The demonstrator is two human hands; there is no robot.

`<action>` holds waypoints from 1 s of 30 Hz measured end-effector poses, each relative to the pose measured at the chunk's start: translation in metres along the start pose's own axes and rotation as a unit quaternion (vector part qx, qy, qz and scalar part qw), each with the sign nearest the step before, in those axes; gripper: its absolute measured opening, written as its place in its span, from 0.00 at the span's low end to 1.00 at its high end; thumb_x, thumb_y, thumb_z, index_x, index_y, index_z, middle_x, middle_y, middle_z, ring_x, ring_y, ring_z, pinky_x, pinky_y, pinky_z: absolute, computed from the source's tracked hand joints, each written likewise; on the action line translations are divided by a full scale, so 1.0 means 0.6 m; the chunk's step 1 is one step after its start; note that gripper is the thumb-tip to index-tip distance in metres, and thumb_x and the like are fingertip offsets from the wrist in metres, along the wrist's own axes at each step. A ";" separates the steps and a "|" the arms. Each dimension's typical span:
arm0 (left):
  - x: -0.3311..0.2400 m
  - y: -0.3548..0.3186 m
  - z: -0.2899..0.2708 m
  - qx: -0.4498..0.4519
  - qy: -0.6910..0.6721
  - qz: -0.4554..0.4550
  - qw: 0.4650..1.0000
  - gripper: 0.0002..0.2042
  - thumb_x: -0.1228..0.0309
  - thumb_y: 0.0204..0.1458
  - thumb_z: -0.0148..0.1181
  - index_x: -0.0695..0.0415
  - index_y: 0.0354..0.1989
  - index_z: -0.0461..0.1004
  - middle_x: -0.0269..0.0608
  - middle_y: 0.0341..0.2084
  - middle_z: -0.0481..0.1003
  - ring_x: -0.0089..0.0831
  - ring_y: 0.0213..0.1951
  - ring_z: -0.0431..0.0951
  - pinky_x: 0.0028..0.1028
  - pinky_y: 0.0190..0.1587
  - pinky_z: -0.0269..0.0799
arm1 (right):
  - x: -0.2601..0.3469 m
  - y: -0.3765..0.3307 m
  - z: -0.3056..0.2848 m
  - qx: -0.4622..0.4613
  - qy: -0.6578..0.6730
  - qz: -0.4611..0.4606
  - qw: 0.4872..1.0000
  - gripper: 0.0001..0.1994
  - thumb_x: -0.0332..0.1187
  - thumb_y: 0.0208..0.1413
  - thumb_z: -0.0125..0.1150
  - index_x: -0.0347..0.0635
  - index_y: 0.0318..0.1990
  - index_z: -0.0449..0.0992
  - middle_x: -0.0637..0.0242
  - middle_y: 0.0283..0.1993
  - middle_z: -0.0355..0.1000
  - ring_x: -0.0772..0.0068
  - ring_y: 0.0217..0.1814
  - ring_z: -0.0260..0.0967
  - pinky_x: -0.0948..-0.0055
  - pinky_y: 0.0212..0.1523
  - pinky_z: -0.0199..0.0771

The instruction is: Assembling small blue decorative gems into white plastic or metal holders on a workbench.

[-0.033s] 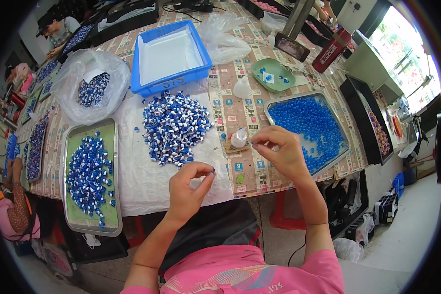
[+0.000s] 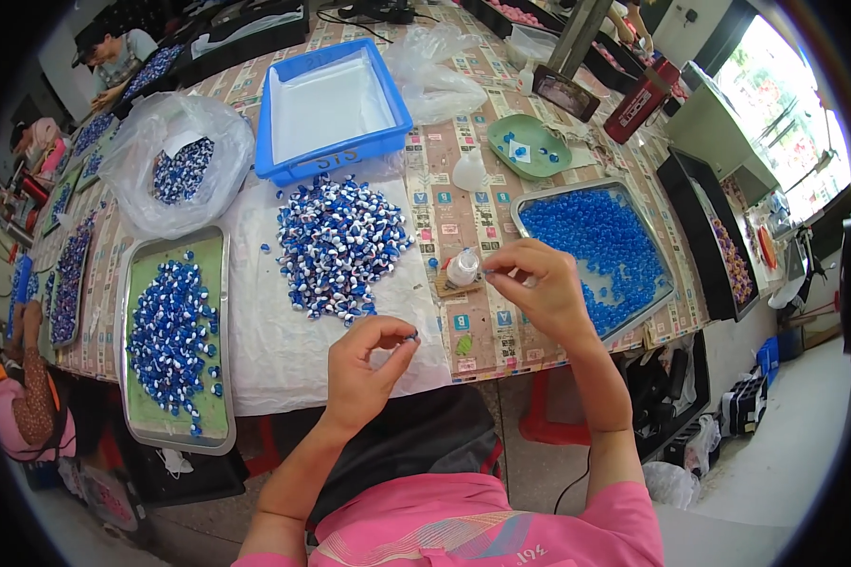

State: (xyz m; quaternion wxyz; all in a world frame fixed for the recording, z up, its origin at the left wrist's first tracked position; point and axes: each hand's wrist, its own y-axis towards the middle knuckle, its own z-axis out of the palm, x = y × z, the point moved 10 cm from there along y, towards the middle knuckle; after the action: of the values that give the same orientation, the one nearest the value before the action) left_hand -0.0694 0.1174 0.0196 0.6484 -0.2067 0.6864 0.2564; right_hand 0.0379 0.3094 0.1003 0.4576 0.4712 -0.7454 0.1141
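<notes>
My left hand (image 2: 369,364) is closed in a pinch above the front edge of the white paper (image 2: 255,331). A small dark blue piece shows at its fingertips, probably a bead. Close to a small clear bottle (image 2: 463,267) on a brown block, my right hand (image 2: 544,283) is pinched too; a tiny bluish piece shows at its tips, too small to name. A pile of blue-and-white beads (image 2: 340,248) lies on the paper beyond my left hand. Plain blue beads (image 2: 591,241) spread over a metal tray (image 2: 673,283) to the right of my right hand.
On the left stand a green-lined tray (image 2: 219,378) of blue-and-white beads and a plastic bag (image 2: 227,170) of similar ones. Behind the pile is a blue bin (image 2: 272,161). A green dish (image 2: 539,170), white squeeze bottle (image 2: 468,170), phone (image 2: 565,92) and red flask (image 2: 641,99) stand farther right.
</notes>
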 end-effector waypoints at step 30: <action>0.097 -0.042 0.036 0.066 -0.509 -0.246 0.822 0.12 0.76 0.60 0.56 0.62 0.52 0.72 0.39 0.42 0.77 0.25 0.42 0.80 0.24 0.48 0.79 | 0.076 -0.064 0.140 0.081 0.058 -0.033 0.994 0.10 0.20 0.44 0.68 0.39 0.37 0.82 0.66 0.37 0.79 0.75 0.37 0.73 0.77 0.34 0.72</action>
State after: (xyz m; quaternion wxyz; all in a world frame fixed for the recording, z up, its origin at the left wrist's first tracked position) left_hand -0.0410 0.1138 -0.0413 0.9593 -0.1655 0.2000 0.1112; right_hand 0.0143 0.2116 0.0795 0.4640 0.5235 -0.6900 0.1861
